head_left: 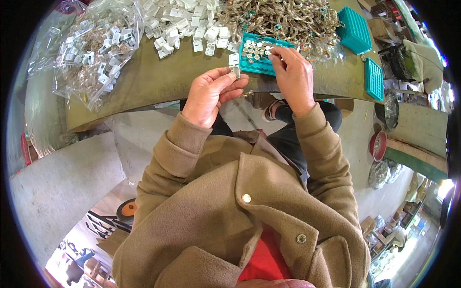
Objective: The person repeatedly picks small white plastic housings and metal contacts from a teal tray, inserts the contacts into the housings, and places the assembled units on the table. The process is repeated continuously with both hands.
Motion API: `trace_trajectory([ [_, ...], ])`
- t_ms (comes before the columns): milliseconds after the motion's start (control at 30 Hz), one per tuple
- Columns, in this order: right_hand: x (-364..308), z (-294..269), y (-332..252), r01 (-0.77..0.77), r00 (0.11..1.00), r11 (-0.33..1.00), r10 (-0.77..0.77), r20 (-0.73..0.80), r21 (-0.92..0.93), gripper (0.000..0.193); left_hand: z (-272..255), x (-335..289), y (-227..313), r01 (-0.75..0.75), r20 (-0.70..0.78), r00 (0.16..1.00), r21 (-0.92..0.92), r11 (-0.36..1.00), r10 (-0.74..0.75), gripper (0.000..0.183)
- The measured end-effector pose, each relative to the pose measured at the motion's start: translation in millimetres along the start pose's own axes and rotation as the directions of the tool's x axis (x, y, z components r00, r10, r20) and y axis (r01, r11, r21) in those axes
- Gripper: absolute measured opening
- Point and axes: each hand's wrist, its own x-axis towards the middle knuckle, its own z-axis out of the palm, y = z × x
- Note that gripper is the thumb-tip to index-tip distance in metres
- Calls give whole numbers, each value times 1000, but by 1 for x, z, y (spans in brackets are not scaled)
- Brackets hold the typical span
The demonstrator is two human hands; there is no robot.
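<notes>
My left hand (207,93) pinches a small white plastic case (234,61) that looks hinged open, between thumb and fingers. A short bit of clear wire (247,94) shows just below those fingers. My right hand (295,77) reaches over the right side of a teal tray (261,67), thumb and forefinger pressed together at a silver button cell (268,48). Several more round button cells (250,51) sit in the tray. The fingertips partly hide the cell they touch.
White plastic cases (192,21) are heaped at the back, beside a pile of coiled clear wire strings (288,21). A clear bag (96,53) of cases and wire lies at left. Stacked teal trays (355,30) and another teal tray (374,79) stand at right on the table (158,84).
</notes>
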Motion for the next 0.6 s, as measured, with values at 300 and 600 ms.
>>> trace_trajectory([
  [300,-6,9,-3,99,995,995,-99,28,-19,12,-2,1,-2,2,-14,1000,-6,1000,-2,27],
  [600,1,-1,-6,103,976,990,-81,201,-101,12,1,7,-5,-5,11,1000,34,999,4,28],
])
